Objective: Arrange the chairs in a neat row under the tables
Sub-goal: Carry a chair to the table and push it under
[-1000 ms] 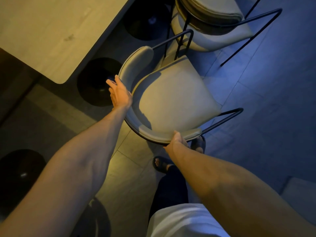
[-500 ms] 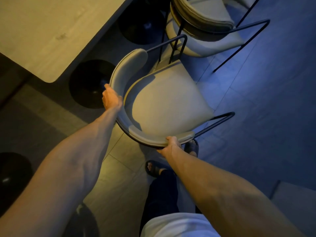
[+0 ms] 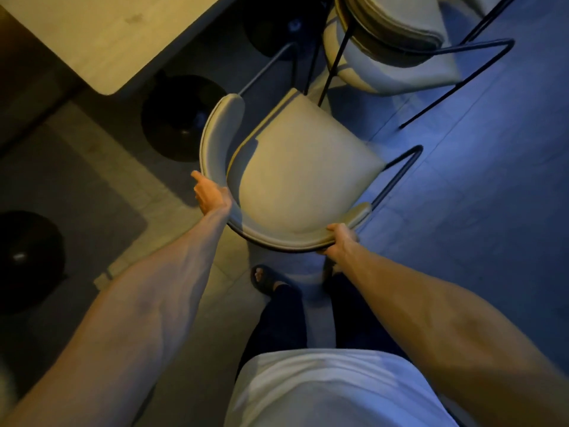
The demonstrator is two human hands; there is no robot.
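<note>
A beige padded chair (image 3: 303, 177) with a curved backrest and thin black metal legs stands in front of me, its seat pointing up and to the right. My left hand (image 3: 211, 192) rests against the outer left side of the backrest, fingers extended. Around the backrest's lower right rim, my right hand (image 3: 340, 240) is clamped. A second beige chair (image 3: 394, 47) stands just beyond it at the upper right. The light wooden table (image 3: 101, 35) fills the upper left corner, its rounded corner short of the chair.
Round black table bases (image 3: 178, 118) sit on the floor under the table edge, another base (image 3: 27, 260) at the far left. My sandalled feet (image 3: 266, 280) stand directly behind the chair. Tiled floor stretches to the right, lit blue.
The chair has shifted slightly toward me and turned a little; my left hand slid lower along the backrest's left side, and my right hand keeps its grip on the rim.
</note>
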